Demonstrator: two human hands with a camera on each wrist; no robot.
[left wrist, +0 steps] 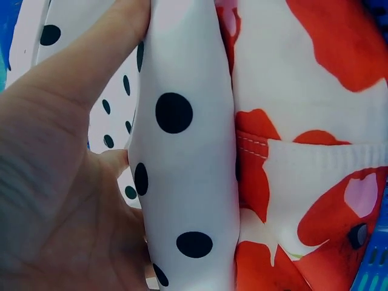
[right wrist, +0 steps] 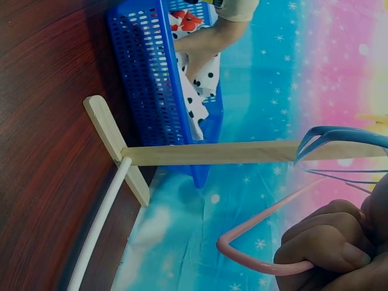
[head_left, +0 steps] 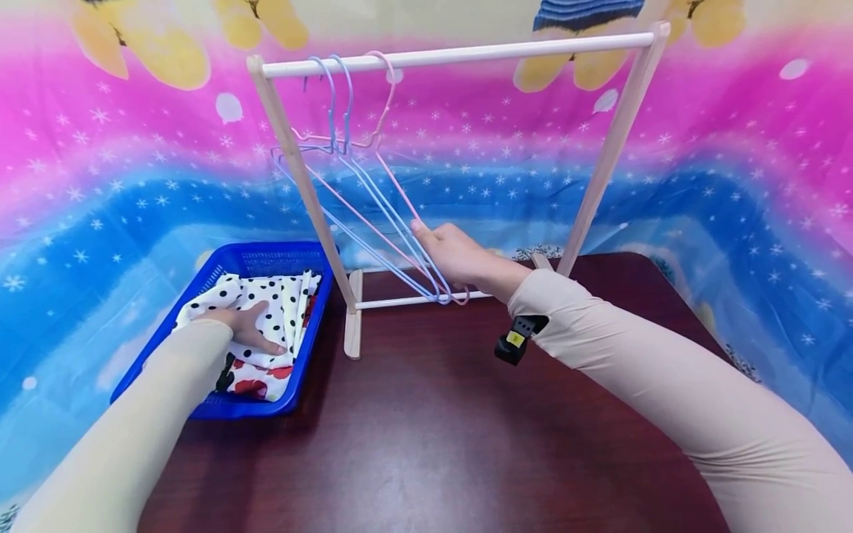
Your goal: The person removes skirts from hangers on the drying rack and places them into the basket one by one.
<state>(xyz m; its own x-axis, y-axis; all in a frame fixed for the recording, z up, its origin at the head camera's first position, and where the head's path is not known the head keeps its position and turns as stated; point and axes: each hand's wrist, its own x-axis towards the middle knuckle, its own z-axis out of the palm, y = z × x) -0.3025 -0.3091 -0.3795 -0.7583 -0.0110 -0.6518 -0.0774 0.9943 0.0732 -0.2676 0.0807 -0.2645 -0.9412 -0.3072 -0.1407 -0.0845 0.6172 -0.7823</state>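
Note:
My right hand (head_left: 456, 255) grips one side of a pink clothes hanger (head_left: 398, 185), with curled fingers round its wire in the right wrist view. The pink hanger's hook is still over the rack's white rail (head_left: 466, 55). Two blue hangers (head_left: 363, 181) hang beside it, to the left. Inside the blue basket (head_left: 300, 403), my left hand (head_left: 246, 326) lies on white cloth with black dots (head_left: 220, 296). Its thumb stands apart from the fingers, and some fingertips are hidden behind a fold. A white garment with red patches (left wrist: 303, 206) lies by the dotted cloth.
The wooden rack stands on a dark red-brown table (head_left: 413, 422); its left post (head_left: 303, 185) rises next to the basket and its right post (head_left: 613, 155) lies beyond my right arm. A patterned backdrop (head_left: 466, 155) encloses the back and sides.

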